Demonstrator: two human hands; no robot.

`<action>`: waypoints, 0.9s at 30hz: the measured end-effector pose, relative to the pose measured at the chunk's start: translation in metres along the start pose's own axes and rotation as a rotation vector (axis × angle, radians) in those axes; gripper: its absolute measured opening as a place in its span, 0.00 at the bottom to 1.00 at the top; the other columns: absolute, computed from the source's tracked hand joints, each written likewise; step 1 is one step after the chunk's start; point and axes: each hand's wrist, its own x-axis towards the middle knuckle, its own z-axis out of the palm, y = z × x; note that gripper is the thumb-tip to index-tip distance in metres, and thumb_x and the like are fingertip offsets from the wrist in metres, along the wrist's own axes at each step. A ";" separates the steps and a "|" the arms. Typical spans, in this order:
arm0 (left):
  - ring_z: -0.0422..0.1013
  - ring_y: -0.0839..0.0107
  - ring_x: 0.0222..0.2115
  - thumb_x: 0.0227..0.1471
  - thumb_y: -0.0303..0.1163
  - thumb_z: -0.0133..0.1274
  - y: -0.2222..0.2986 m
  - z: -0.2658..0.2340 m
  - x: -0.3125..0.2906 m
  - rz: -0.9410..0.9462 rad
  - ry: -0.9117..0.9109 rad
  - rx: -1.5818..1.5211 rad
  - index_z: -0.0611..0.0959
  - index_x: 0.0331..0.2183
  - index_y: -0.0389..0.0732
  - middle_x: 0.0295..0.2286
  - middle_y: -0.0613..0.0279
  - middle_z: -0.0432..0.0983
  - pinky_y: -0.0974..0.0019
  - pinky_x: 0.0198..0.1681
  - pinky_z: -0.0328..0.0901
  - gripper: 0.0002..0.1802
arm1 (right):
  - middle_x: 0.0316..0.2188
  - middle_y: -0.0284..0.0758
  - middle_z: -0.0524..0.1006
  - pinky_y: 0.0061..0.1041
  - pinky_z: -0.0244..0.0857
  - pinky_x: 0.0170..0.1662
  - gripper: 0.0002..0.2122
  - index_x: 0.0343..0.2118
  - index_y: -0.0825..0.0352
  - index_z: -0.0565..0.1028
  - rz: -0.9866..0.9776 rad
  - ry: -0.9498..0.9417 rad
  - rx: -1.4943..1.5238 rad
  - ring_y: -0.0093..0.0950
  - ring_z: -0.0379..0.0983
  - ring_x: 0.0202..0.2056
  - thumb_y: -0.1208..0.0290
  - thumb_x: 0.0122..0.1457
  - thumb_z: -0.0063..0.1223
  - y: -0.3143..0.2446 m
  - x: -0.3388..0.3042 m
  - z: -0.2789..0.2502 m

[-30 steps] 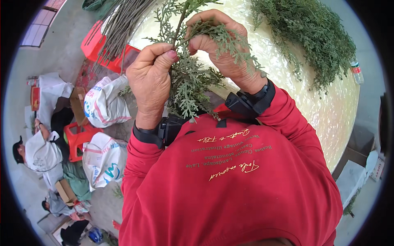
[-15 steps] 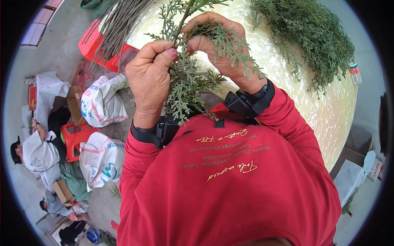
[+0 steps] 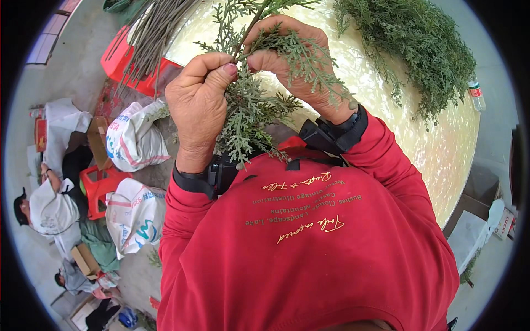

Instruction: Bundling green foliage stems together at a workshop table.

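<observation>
Between my hands, over the table's near edge, is a leafy evergreen branch [image 3: 251,105] with a thin brown stem. My left hand [image 3: 197,102] pinches that stem between thumb and forefinger. My right hand [image 3: 295,58] is closed at the same stem from the other side, its thumb and fingertips gripping the base of a side sprig [image 3: 309,58]. The sprig's green foliage hangs across the right fingers and hides part of them. Black bands with small dark devices sit on both wrists.
A large evergreen pile [image 3: 414,49] covers the far right of the shiny pale table [image 3: 381,143], beside a plastic bottle [image 3: 476,95]. Bare sticks [image 3: 160,33] lie over a red stool [image 3: 118,58] at far left. White sacks [image 3: 135,135], another red stool [image 3: 99,187] and seated people [image 3: 52,207] are on the left.
Both hands stay on the branch and its side sprig. The left hand has shifted very slightly left, and the surroundings have moved a little left in the picture.
</observation>
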 end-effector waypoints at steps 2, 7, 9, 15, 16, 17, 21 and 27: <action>0.65 0.82 0.23 0.43 0.19 0.53 0.000 0.000 0.000 0.006 0.000 0.000 0.79 0.28 0.31 0.21 0.68 0.73 0.80 0.28 0.60 0.04 | 0.25 0.28 0.74 0.15 0.65 0.32 0.08 0.31 0.69 0.72 0.016 0.008 0.009 0.16 0.70 0.28 0.81 0.46 0.56 -0.001 -0.001 0.001; 0.65 0.82 0.23 0.43 0.19 0.54 0.003 0.000 -0.001 0.013 0.011 0.019 0.79 0.28 0.31 0.21 0.68 0.73 0.80 0.28 0.60 0.05 | 0.24 0.28 0.74 0.15 0.65 0.32 0.08 0.30 0.68 0.73 0.006 0.004 -0.033 0.16 0.70 0.28 0.81 0.46 0.57 0.003 0.000 0.000; 0.65 0.82 0.23 0.43 0.19 0.54 0.003 0.001 -0.001 0.010 0.014 0.028 0.79 0.28 0.31 0.21 0.68 0.73 0.80 0.28 0.60 0.05 | 0.24 0.28 0.74 0.15 0.65 0.32 0.08 0.30 0.68 0.73 -0.058 -0.026 -0.063 0.16 0.70 0.28 0.82 0.45 0.57 0.008 0.000 -0.002; 0.65 0.82 0.23 0.43 0.19 0.53 0.006 0.000 -0.002 0.001 0.011 0.055 0.79 0.27 0.31 0.21 0.68 0.73 0.80 0.27 0.60 0.04 | 0.24 0.27 0.74 0.15 0.65 0.32 0.09 0.30 0.69 0.73 -0.106 -0.029 -0.065 0.15 0.69 0.29 0.82 0.45 0.58 0.010 0.000 -0.002; 0.65 0.82 0.23 0.43 0.19 0.53 0.006 0.000 -0.002 -0.002 0.010 0.054 0.79 0.27 0.31 0.21 0.68 0.73 0.80 0.27 0.60 0.04 | 0.24 0.27 0.74 0.15 0.64 0.32 0.09 0.30 0.69 0.73 -0.123 -0.027 -0.059 0.15 0.69 0.28 0.82 0.45 0.58 0.011 0.000 -0.002; 0.65 0.82 0.23 0.43 0.19 0.53 0.006 0.000 -0.002 -0.002 0.009 0.054 0.79 0.27 0.31 0.21 0.68 0.73 0.80 0.27 0.60 0.04 | 0.25 0.27 0.74 0.14 0.64 0.31 0.09 0.30 0.69 0.73 -0.141 -0.026 -0.053 0.15 0.69 0.28 0.82 0.45 0.58 0.011 0.000 -0.002; 0.65 0.82 0.23 0.42 0.19 0.54 0.006 0.001 -0.003 -0.002 0.011 0.071 0.79 0.27 0.31 0.21 0.68 0.72 0.80 0.27 0.60 0.04 | 0.24 0.27 0.73 0.14 0.63 0.31 0.08 0.29 0.69 0.73 -0.100 -0.063 -0.096 0.15 0.68 0.28 0.82 0.45 0.58 0.004 0.000 -0.003; 0.65 0.83 0.22 0.42 0.18 0.54 0.007 0.002 -0.003 -0.004 0.028 0.086 0.79 0.27 0.31 0.20 0.68 0.72 0.80 0.27 0.60 0.04 | 0.23 0.26 0.72 0.14 0.62 0.30 0.07 0.29 0.69 0.74 -0.138 -0.054 -0.058 0.14 0.67 0.27 0.83 0.45 0.57 0.005 0.001 -0.002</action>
